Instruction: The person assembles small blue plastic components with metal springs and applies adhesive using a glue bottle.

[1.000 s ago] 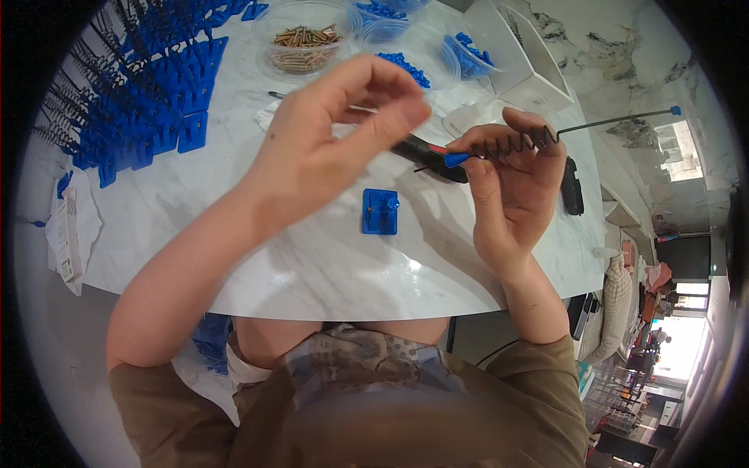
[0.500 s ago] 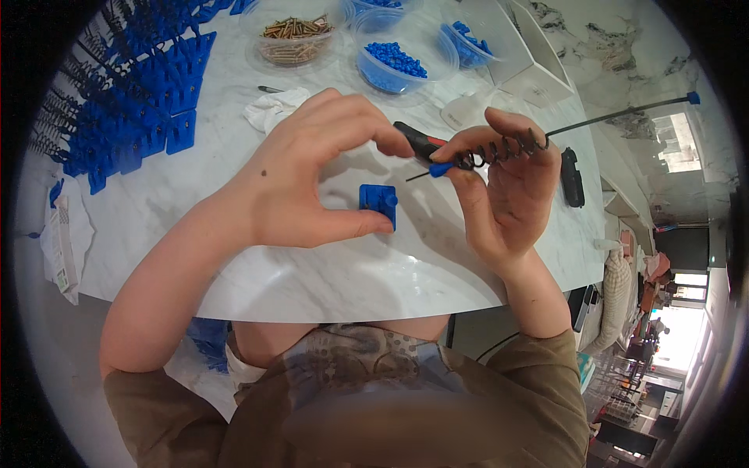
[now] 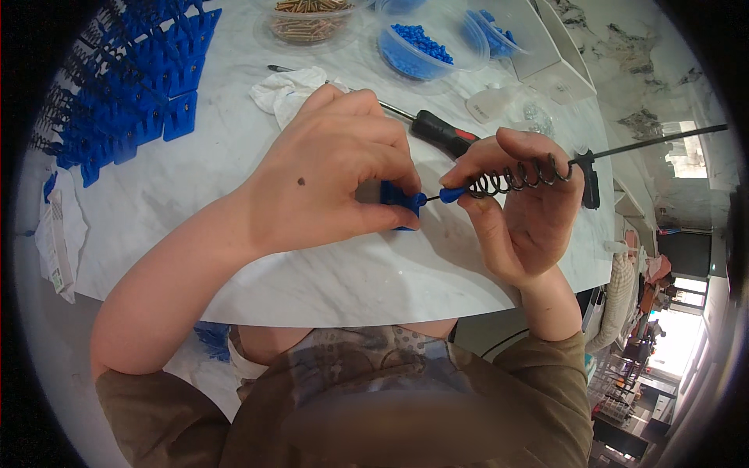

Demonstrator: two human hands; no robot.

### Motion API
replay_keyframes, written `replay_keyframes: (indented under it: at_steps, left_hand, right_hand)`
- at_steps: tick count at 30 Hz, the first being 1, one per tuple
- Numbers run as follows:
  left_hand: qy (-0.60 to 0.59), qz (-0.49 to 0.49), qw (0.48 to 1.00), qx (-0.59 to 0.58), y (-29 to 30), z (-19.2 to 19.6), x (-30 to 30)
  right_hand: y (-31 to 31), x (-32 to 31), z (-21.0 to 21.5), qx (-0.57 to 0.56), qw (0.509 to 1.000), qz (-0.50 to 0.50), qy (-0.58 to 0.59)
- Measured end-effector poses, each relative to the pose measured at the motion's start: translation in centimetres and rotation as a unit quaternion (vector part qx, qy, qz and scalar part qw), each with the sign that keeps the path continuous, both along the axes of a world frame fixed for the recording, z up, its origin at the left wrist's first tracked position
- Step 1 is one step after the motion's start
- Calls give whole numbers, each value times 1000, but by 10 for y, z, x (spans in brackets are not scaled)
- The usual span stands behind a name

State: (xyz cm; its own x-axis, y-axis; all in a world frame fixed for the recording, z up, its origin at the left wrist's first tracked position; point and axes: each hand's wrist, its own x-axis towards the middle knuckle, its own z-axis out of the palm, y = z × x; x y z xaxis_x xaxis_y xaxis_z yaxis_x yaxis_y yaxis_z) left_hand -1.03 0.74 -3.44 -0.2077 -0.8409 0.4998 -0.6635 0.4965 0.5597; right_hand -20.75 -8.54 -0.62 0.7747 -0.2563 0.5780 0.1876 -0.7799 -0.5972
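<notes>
Between the thumb and fingers of my left hand (image 3: 328, 171) is a small blue plastic block (image 3: 399, 204), mostly covered by the fingers, with a short round stub on its right side. My right hand (image 3: 523, 203) pinches a blue tapered cap (image 3: 450, 194) at the end of a thin black rod (image 3: 655, 145). A black coil spring (image 3: 519, 179) sits around the rod, lying across the fingers. The rod's bare tip reaches from the cap to the block's stub; whether it is inside cannot be told. The rod's far end runs toward the right rim.
A screwdriver (image 3: 443, 132) with a black and red handle lies beyond my hands, by a crumpled tissue (image 3: 290, 92). Tubs of brass-coloured screws (image 3: 308, 27) and small blue parts (image 3: 421, 47) stand at the back. Blue plates with springs (image 3: 168, 78) cover the far left; a white box (image 3: 558, 54) stands back right.
My left hand has closed on the blue block, which it only touched before. My right hand has shifted slightly, and the rod's tip now meets the block's stub.
</notes>
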Motion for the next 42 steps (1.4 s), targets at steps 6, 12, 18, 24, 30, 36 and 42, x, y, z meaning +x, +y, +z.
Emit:
replay_keyframes:
  at_steps: [6, 12, 18, 24, 30, 36, 42]
  left_hand:
    - [1, -1, 1000, -12, 0, -2, 0]
    - [-3, -3, 1000, -14, 0, -2, 0]
    - [-5, -1, 1000, -1, 1, 1, -2]
    - [-7, -2, 1000, -7, -1, 1, -2]
    - [-8, -4, 1000, -18, -1, -1, -2]
    - [-3, 0, 1000, -20, -1, -1, -2]
    - [-7, -1, 1000, -16, -1, -1, -1]
  right_hand:
    - [-4, 0, 1, -23, 1000, 12, -7]
    - [0, 0, -1, -6, 1000, 7, -10]
    - [0, 3, 3, -30, 999, 14, 14]
    - [-1, 2, -1, -28, 1000, 4, -7]
    - [-1, 2, -3, -29, 999, -2, -19]
    - [-1, 0, -3, -22, 1000, 2, -22]
    - [-1, 0, 0, -13, 1000, 6, -13]
